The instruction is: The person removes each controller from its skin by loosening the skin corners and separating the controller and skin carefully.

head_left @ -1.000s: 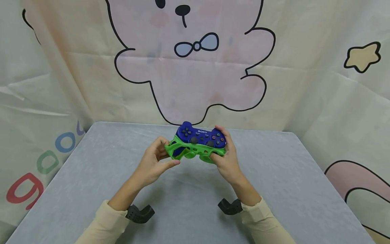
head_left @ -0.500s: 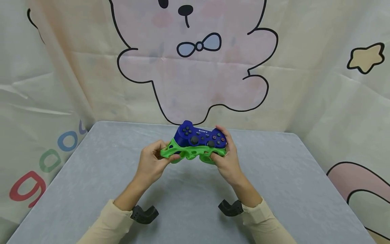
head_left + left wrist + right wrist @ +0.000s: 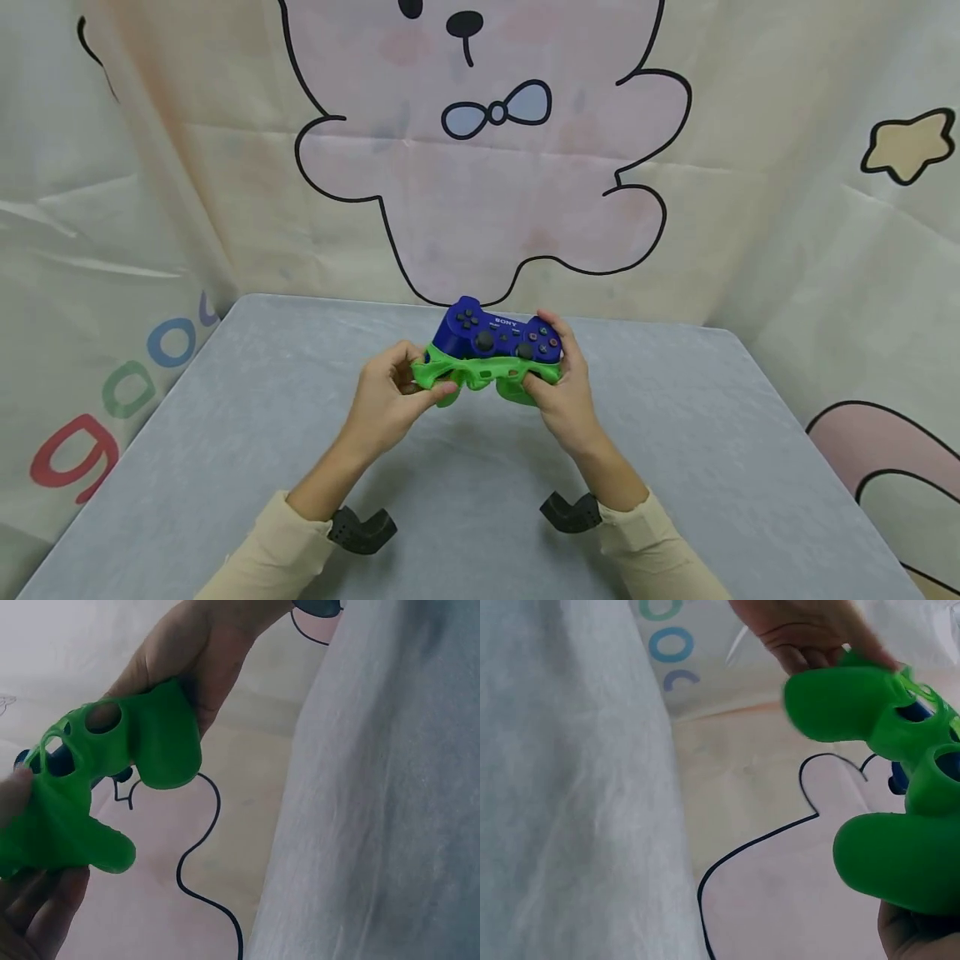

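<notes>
A blue Sony game controller (image 3: 495,333) is held up above the table, its face turned toward the head camera. A green stretchy cover (image 3: 491,373) with cut-out holes wraps its lower part, while the upper face with the buttons and sticks is bare. On the left, my left hand (image 3: 386,404) pinches the cover's edge between thumb and fingers. My right hand (image 3: 566,408) grips the controller's right side together with the cover, thumb on the front. In the right wrist view, both handle sleeves of the green cover (image 3: 840,705) show from below.
A table with a grey cloth (image 3: 675,467) lies beneath the hands. Behind it hangs a cream curtain printed with a bear (image 3: 480,200). Black wrist mounts (image 3: 363,531) stick out inward from the forearms.
My left thumb has moved from below onto the cover's edge, and the gap that showed blue at the left handle has closed. The right hand keeps its hold. The whole view shifts slightly right.
</notes>
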Motion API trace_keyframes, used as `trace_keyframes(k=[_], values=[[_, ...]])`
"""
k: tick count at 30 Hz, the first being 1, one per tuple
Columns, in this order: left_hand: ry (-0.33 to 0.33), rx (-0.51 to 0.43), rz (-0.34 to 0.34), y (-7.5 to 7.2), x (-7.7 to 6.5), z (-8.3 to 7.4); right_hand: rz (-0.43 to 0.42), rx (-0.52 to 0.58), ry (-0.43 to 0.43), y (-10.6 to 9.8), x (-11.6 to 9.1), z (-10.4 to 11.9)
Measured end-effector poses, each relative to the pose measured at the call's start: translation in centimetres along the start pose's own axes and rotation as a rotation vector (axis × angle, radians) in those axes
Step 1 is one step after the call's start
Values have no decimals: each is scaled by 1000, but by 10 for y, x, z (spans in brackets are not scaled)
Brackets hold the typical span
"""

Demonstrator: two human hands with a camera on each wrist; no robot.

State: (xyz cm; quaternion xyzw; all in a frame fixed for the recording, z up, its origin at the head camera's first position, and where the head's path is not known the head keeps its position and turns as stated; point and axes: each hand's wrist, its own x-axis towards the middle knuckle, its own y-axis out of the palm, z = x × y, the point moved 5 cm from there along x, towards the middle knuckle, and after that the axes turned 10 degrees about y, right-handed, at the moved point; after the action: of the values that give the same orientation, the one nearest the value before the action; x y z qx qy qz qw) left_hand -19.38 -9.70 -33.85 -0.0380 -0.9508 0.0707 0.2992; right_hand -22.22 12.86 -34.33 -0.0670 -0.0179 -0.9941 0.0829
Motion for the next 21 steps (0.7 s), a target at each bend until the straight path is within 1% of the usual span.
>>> trace_keyframes(k=[3,7,11,15,21], values=[[-13,-58,74,2,0,1,-2,-5,33,-2,0,-3],[30,-77,103,0,3,0,17,11,26,0,1,-3],[58,-105,102,-1,6,-1,9,15,7,1,2,-1],[55,-127,83,-2,7,-1,-3,36,-2,3,1,1],[78,-162,59,-2,4,0,0,72,21,6,-5,2]])
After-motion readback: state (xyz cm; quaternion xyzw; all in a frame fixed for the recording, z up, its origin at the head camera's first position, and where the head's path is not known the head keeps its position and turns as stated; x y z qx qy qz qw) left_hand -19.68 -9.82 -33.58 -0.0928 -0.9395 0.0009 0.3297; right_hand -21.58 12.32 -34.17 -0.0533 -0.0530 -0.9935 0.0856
